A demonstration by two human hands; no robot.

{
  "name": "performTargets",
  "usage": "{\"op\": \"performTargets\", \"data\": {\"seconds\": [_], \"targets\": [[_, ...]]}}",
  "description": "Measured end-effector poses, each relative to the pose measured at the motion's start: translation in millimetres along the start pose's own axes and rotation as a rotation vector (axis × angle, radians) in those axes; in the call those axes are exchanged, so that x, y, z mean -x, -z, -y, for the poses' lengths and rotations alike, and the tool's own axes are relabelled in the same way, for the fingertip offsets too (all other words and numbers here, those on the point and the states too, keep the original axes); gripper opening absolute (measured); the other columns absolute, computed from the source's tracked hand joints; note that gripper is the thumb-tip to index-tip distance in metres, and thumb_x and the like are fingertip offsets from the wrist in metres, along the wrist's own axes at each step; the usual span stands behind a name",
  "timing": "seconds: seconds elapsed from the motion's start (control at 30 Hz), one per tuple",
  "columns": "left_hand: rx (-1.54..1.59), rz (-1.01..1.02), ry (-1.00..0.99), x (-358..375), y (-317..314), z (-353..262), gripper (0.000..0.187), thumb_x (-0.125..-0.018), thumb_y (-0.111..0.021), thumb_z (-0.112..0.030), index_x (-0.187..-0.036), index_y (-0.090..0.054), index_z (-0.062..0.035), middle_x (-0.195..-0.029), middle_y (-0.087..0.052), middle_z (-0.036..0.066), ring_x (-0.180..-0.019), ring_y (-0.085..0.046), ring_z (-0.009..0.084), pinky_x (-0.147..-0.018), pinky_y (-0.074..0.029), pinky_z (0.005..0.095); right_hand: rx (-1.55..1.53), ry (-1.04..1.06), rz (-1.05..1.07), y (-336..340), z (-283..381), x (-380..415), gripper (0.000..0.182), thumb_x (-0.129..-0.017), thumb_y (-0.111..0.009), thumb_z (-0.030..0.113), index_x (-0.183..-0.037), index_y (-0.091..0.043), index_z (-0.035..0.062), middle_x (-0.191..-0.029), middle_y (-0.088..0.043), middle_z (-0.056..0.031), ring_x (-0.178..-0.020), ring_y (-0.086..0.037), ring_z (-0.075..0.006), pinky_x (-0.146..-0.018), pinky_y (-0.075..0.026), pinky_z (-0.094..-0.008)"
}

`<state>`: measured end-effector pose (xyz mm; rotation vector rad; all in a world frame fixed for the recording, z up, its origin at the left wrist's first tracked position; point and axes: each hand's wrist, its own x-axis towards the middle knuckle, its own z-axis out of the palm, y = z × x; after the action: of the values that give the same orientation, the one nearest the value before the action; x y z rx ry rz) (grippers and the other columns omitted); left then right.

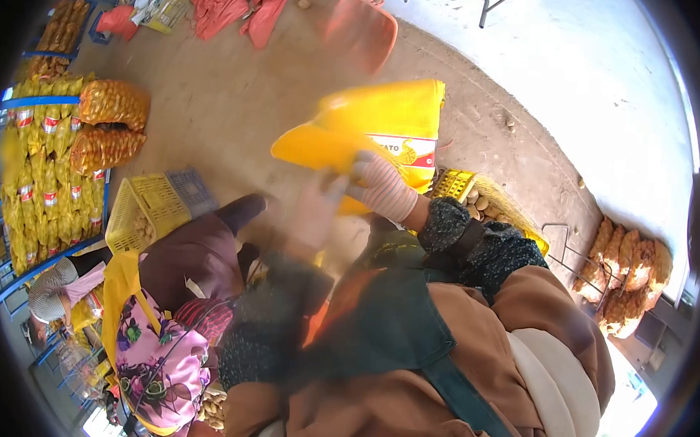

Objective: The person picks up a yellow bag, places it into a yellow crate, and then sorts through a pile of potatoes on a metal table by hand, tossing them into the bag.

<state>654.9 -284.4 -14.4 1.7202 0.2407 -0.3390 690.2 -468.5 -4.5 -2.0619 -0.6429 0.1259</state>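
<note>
Sacking [419,113], flat, yellow, striped-gloved right hand [383,186]

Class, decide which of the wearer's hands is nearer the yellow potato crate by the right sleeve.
Right. The right hand, at the yellow bag, appears just left of the crate in the picture; the blurred left hand is farther left and slightly lower.

We hold a flat, bright yellow printed bag [406,112] in our gloved right hand [385,190].
Our left hand [318,210] is blurred near the bag's lower edge; we cannot tell if it touches. Beside our right wrist we see a yellow plastic crate [454,183] with round brown potatoes [483,204]. Beyond the bag is an orange-red scoop blade [372,34].
</note>
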Motion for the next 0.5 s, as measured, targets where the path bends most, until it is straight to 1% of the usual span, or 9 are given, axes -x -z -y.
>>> {"op": "performTargets", "data": {"seconds": [0.03, 0.13, 0.2, 0.23, 0.3, 0.33, 0.43, 0.47, 0.5], "targets": [[0.066, 0.037, 0.064, -4, -2, -1, 0.031, -0.099, -0.064, -0.02, -0.118, -0.064, 0.0035, -0.096, -0.069, 0.005, -0.082, -0.062, 0.0125, -0.073, -0.052, 0.0277, 0.002, -0.003, 0.016, 0, -1, 1, 0.018, -0.079, -0.076, 0.017, -0.086, -0.067, 0.0034, -0.093, -0.057, -0.015, -0.091, -0.056, -0.0358, -0.081, -0.049, -0.0445], [-0.104, 0.148, 0.143, -2, 2, -22, 0.037, -0.101, -0.057, -0.026, -0.124, -0.061, 0.0021, -0.114, -0.068, 0.021, -0.104, -0.064, 0.0296, -0.093, -0.048, 0.0392, -0.046, -0.016, 0.056, 0, -3, 1, 0.019, -0.079, -0.076, 0.017, -0.088, -0.067, 0.0034, -0.093, -0.058, -0.0135, -0.09, -0.057, -0.0331, -0.081, -0.049, -0.0425], [-0.195, 0.116, 0.166, 0, 2, -32, 0.036, -0.102, -0.055, -0.026, -0.124, -0.061, 0.0019, -0.113, -0.068, 0.021, -0.104, -0.064, 0.0308, -0.092, -0.048, 0.0394, -0.154, -0.021, 0.092, 6, -3, 0, 0.016, -0.082, -0.076, 0.015, -0.09, -0.067, 0.0038, -0.092, -0.06, -0.01, -0.09, -0.06, -0.0271, -0.08, -0.05, -0.0387], [-0.24, 0.099, 0.177, 0, 3, -34, 0.035, -0.102, -0.054, -0.026, -0.124, -0.061, 0.0018, -0.112, -0.068, 0.022, -0.104, -0.064, 0.0314, -0.091, -0.049, 0.0395, -0.351, -0.137, 0.057, 2, -9, 2, 0.016, -0.084, -0.075, 0.018, -0.09, -0.068, 0.0041, -0.091, -0.062, -0.0094, -0.09, -0.061, -0.0253, -0.079, -0.05, -0.0374], [-0.242, 0.037, 0.171, -6, 10, -13, 0.035, -0.101, -0.054, -0.024, -0.124, -0.061, 0.0014, -0.112, -0.068, 0.022, -0.104, -0.064, 0.0312, -0.09, -0.049, 0.0397, -0.738, -0.368, -0.01, -13, -32, 11, 0.018, -0.088, -0.074, 0.022, -0.091, -0.069, 0.0047, -0.089, -0.066, -0.0082, -0.089, -0.064, -0.0216, -0.078, -0.052, -0.0349], [-0.241, 0.005, 0.166, -10, 14, -10, 0.034, -0.101, -0.053, -0.023, -0.124, -0.061, 0.0011, -0.112, -0.068, 0.022, -0.104, -0.064, 0.0311, -0.09, -0.049, 0.0398, -0.693, -0.421, -0.107, -14, -47, 11, 0.016, -0.09, -0.072, 0.021, -0.093, -0.069, 0.0052, -0.089, -0.067, -0.0078, -0.089, -0.064, -0.02, -0.077, -0.052, -0.0339], [-0.256, -0.116, -0.046, 0, 32, -7, 0.018, -0.1, -0.056, -0.017, -0.095, -0.061, -0.0008, -0.078, -0.062, 0.004, -0.068, -0.057, 0.0123, -0.063, -0.048, 0.0287, -0.548, -0.611, -0.356, 7, -103, 9, 0.013, -0.092, -0.069, 0.017, -0.1, -0.07, 0.0066, -0.091, -0.07, -0.0081, -0.086, -0.066, -0.0181, -0.076, -0.053, -0.0319], [-0.307, -0.154, -0.134, 7, 40, -10, 0.018, -0.099, -0.056, -0.018, -0.095, -0.061, -0.0009, -0.078, -0.061, 0.004, -0.068, -0.057, 0.0123, -0.063, -0.048, 0.0291, -0.503, -0.7, -0.413, 24, -127, 11, 0.015, -0.092, -0.068, 0.017, -0.104, -0.07, 0.007, -0.092, -0.071, -0.009, -0.085, -0.067, -0.0194, -0.077, -0.054, -0.0317], [-0.359, -0.193, -0.22, 18, 48, -14, 0.018, -0.099, -0.055, -0.018, -0.094, -0.06, -0.0011, -0.078, -0.061, 0.004, -0.068, -0.057, 0.0124, -0.063, -0.048, 0.0296, -0.256, -0.666, -0.475, 25, -202, 31, 0.019, -0.092, -0.069, 0.019, -0.105, -0.071, 0.0063, -0.092, -0.072, -0.0107, -0.085, -0.068, -0.02, -0.078, -0.054, -0.0315]]}}
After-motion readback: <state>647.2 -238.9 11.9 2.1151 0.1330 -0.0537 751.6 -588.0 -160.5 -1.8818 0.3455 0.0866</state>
